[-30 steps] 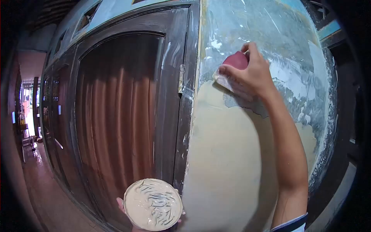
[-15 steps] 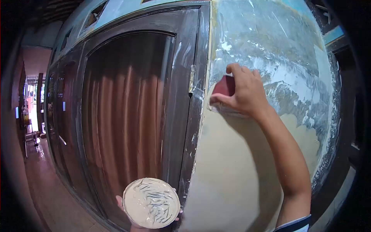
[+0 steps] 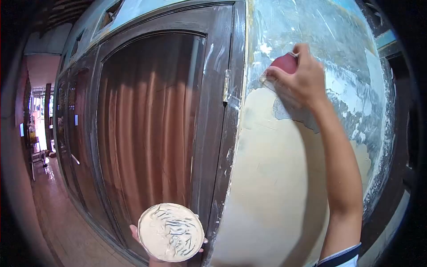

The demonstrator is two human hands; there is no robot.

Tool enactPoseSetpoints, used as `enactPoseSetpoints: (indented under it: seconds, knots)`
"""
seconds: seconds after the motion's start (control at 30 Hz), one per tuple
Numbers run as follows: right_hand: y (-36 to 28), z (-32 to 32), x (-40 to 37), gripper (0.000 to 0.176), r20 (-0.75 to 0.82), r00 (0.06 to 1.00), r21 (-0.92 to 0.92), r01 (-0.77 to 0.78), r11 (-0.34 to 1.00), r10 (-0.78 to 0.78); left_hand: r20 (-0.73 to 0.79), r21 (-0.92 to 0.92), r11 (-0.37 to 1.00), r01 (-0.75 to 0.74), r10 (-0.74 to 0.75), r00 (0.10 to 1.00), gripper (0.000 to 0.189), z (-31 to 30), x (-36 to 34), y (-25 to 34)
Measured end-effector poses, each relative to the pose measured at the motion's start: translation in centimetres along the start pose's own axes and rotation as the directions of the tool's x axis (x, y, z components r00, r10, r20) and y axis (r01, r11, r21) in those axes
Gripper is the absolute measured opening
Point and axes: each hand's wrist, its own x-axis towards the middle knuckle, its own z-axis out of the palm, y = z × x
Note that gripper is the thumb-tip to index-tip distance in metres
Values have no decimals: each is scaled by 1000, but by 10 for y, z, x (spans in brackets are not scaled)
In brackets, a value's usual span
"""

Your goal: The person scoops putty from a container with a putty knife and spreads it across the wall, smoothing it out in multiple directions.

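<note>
From far off I am watching the red spreader (image 3: 286, 63), which is standing at the wall (image 3: 307, 26), near the upper edge of the cream coating (image 3: 271, 164). The right hand (image 3: 307, 78) is clamping it between the thumb at its lower side and the fingers over its top, probably to keep the blade steady and the knuckles out of the wet layer. That hand is blurring, so I am unable to tell whether the whole blade is touching the wall. Just below it, a bare grey patch (image 3: 287, 111) is showing within the coating.

Lower down, the left hand (image 3: 134, 233) is holding a round dish (image 3: 170, 204) from beneath, its thumb and fingertips clamped at opposite sides. I am judging that this is leaving the face open, so the cream paste (image 3: 155, 236) is lying within easy reach of the spreader.

Beside the coating, a dark wooden door frame (image 3: 213, 89) is carrying a smeared hinge (image 3: 226, 86), and a brown curtain (image 3: 147, 133) is hanging further left. Beyond that, a passage floor (image 3: 49, 191) is stretching away.
</note>
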Motion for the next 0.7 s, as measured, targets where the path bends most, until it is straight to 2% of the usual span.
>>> enactPoseSetpoints:
  seconds: [0.03,0.1,0.13,0.17,0.23,0.27,0.33,0.37,0.4,0.43,0.5,0.57,0.63,0.7]
  knots:
    - [10,-4,5,73,-52,998,38,-19,999,21,5,-2,1000,1,-1,1000,115,0,0,0]
    - [11,-7,-5,75,-32,999,215,26,976,-20,18,-5,1000,7,-7,1000,116,-1,-1,0]
    - [-3,-15,-18,76,45,994,183,93,979,-103,25,-10,1000,8,-8,1000,117,-1,-1,1]
    - [-21,-24,-36,78,212,968,186,94,978,-133,32,-14,1000,8,-8,999,117,-2,-2,1]
    - [-31,-21,-62,77,131,908,128,384,915,-399,40,-18,1000,9,-8,999,119,-3,-3,1]
    - [-25,-19,-60,77,134,908,128,380,916,-396,40,-18,1000,12,-11,999,119,-4,-3,1]
    - [-3,-16,-43,76,93,973,-34,216,976,-212,45,-15,1000,25,-24,999,120,-5,-3,2]
    - [4,-24,-24,74,100,995,-11,16,1000,-15,50,-14,999,29,-29,998,121,-6,-4,2]
    - [21,-25,-9,75,26,997,127,-77,989,75,53,-14,999,34,-33,998,121,-7,-4,2]
    - [33,-26,-3,74,-84,994,26,-68,997,70,57,-13,999,37,-36,998,122,-7,-4,3]
    - [28,-32,-6,75,-30,996,188,-75,979,82,8,118,993,15,-16,1000,118,-17,-4,6]
    - [-17,-37,-36,76,244,970,310,-71,948,-7,-14,72,997,15,-14,1000,117,-7,-5,2]
    - [-39,-24,-76,77,189,908,260,322,911,-375,-60,-15,1000,1,-2,998,114,4,-7,-2]
    - [-48,-12,-86,76,325,878,214,295,931,-352,-52,48,999,0,2,999,113,2,-10,-2]
